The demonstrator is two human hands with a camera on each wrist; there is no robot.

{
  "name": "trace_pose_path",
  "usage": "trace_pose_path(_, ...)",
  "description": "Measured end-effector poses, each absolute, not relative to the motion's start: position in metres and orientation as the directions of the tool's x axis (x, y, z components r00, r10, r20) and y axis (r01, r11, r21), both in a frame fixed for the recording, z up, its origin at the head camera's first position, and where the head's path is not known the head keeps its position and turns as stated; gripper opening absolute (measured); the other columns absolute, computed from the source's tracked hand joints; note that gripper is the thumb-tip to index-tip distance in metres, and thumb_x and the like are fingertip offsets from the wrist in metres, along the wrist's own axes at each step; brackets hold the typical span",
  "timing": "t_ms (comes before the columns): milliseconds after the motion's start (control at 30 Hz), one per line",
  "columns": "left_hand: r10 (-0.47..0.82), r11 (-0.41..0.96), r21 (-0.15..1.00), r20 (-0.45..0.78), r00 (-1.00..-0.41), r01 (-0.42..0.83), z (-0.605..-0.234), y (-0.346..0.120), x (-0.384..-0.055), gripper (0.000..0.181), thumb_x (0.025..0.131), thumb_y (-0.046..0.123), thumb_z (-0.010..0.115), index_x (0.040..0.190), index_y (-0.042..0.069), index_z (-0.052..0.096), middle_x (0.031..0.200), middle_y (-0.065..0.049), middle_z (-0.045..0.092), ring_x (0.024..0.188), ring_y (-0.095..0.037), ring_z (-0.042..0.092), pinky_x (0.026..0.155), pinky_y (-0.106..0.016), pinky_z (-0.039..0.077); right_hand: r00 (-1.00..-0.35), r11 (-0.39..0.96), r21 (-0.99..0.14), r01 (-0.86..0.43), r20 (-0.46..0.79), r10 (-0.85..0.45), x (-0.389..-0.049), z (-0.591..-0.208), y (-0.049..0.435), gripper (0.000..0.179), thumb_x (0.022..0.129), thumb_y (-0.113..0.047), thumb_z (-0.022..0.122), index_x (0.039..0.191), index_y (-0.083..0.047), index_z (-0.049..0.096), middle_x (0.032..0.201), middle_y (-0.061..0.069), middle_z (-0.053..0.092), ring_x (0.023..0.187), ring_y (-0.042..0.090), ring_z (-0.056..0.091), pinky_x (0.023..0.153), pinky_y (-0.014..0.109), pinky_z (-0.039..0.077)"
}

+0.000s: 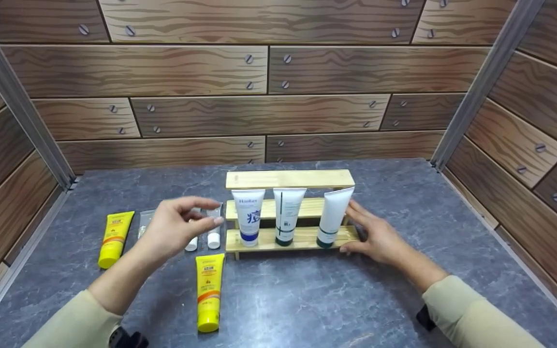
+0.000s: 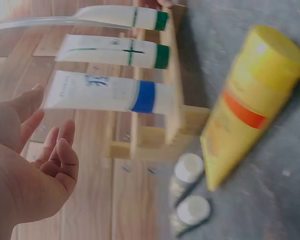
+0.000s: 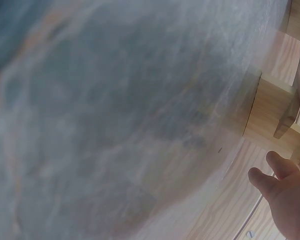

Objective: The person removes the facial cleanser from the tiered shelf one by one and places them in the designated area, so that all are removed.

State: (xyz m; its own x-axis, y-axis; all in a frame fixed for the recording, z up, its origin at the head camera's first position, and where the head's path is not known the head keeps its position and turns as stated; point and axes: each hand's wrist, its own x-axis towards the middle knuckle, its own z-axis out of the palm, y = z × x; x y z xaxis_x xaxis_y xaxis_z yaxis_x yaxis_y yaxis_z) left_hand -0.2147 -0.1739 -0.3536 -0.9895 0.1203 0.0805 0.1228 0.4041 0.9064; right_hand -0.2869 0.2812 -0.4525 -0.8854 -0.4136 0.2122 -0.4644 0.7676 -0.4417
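Observation:
A tiered wooden rack [image 1: 290,180] stands on the table, with three white squeeze tubes upright on its lowest shelf. The left tube [image 1: 248,215] has a blue band; the middle tube [image 1: 288,215] has a green cap. At the right end leans another green-capped tube [image 1: 335,217]. My right hand [image 1: 380,239] grips that end of the rack, thumb at the front edge, fingers beside and behind it, partly hidden by the leaning tube. To the rack's left my left hand [image 1: 169,229] hovers over small white-capped tubes [image 1: 214,239], fingers loosely bent and holding nothing.
One yellow tube [image 1: 209,292] lies in front of the rack's left end, and another yellow tube [image 1: 115,239] lies farther left. A clear packet [image 1: 144,220] is partly behind my left hand. Wood-patterned walls [image 1: 201,72] enclose the grey table [image 1: 307,299] at back and sides.

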Motion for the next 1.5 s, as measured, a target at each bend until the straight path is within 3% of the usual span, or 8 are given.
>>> trace_pose_path(267,0.177,0.379,0.869,0.270,-0.946,0.319,-0.345,-0.155,-0.227,0.029,0.091,0.017,0.087,0.118,0.011,0.081,0.125,-0.007,0.072,0.110,-0.025,0.067,0.079,-0.029,0.055,-0.888,0.772,-0.441,-0.458,0.205,-0.411,-0.288,-0.454,0.281,0.103,0.079,-0.040,0.093,0.161,-0.006,0.040,0.171,0.017,0.025,0.149,0.048,0.036,0.118,0.065,0.030)
trace_pose_path(600,0.217,0.334,0.880,0.277,-0.936,0.338,-0.355,-0.136,-0.242,0.033,0.090,0.013,0.087,0.122,0.010,0.080,0.143,-0.011,0.063,0.132,-0.028,0.058,0.098,-0.043,0.056,-0.871,0.752,-0.441,-0.490,0.244,-0.425,-0.288,-0.456,0.282,0.102,0.079,-0.041,0.093,0.160,-0.004,0.043,0.170,0.018,0.028,0.149,0.047,0.037,0.118,0.063,0.032)
trace_pose_path(700,0.231,0.320,0.885,0.272,-0.934,0.337,-0.361,-0.134,-0.246,0.034,0.090,0.012,0.087,0.123,0.011,0.080,0.145,-0.010,0.062,0.129,-0.027,0.059,0.098,-0.042,0.055,-0.875,0.754,-0.444,-0.484,0.236,-0.423,-0.288,-0.456,0.282,0.103,0.079,-0.042,0.092,0.160,-0.005,0.042,0.170,0.018,0.027,0.150,0.047,0.036,0.119,0.063,0.030)
trace_pose_path(900,0.272,0.271,0.903,0.260,-0.927,0.333,-0.374,-0.131,-0.251,0.035,0.090,0.012,0.087,0.125,0.011,0.080,0.145,-0.009,0.062,0.097,-0.024,0.066,0.086,-0.033,0.056,-0.884,0.759,-0.453,-0.467,0.218,-0.414,-0.287,-0.454,0.282,0.104,0.078,-0.040,0.093,0.161,-0.005,0.040,0.170,0.019,0.026,0.151,0.046,0.035,0.120,0.063,0.029)
trace_pose_path(1000,0.290,0.257,0.914,0.237,-0.927,0.315,-0.380,-0.131,-0.253,0.035,0.091,0.013,0.086,0.126,0.012,0.079,0.145,-0.010,0.062,0.090,-0.023,0.066,0.082,-0.031,0.058,-0.885,0.759,-0.457,-0.465,0.218,-0.411,-0.287,-0.454,0.282,0.103,0.078,-0.040,0.093,0.160,-0.005,0.041,0.170,0.019,0.027,0.151,0.046,0.035,0.120,0.063,0.029)
trace_pose_path(1167,0.287,0.249,0.921,0.227,-0.931,0.301,-0.389,-0.132,-0.257,0.035,0.092,0.011,0.085,0.126,0.012,0.079,0.138,-0.018,0.063,0.090,-0.021,0.067,0.081,-0.028,0.058,-0.882,0.753,-0.460,-0.471,0.224,-0.415,-0.287,-0.454,0.282,0.104,0.078,-0.039,0.093,0.161,-0.005,0.041,0.170,0.020,0.027,0.151,0.046,0.034,0.120,0.063,0.029)
trace_pose_path(1300,0.301,0.234,0.921,0.237,-0.924,0.313,-0.393,-0.132,-0.259,0.033,0.093,0.008,0.083,0.126,0.011,0.079,0.115,-0.012,0.068,0.092,-0.022,0.065,0.081,-0.029,0.059,-0.881,0.759,-0.447,-0.473,0.223,-0.418,-0.287,-0.453,0.282,0.103,0.079,-0.037,0.094,0.161,-0.005,0.040,0.170,0.020,0.027,0.150,0.047,0.035,0.119,0.064,0.030)
trace_pose_path(1500,0.284,0.221,0.927,0.235,-0.929,0.302,-0.396,-0.131,-0.262,0.032,0.094,0.002,0.079,0.125,0.011,0.080,0.112,-0.009,0.068,0.092,-0.022,0.065,0.078,-0.029,0.060,-0.878,0.767,-0.428,-0.478,0.223,-0.423,-0.287,-0.453,0.282,0.101,0.081,-0.038,0.093,0.161,-0.003,0.042,0.170,0.019,0.028,0.149,0.048,0.038,0.117,0.065,0.033)
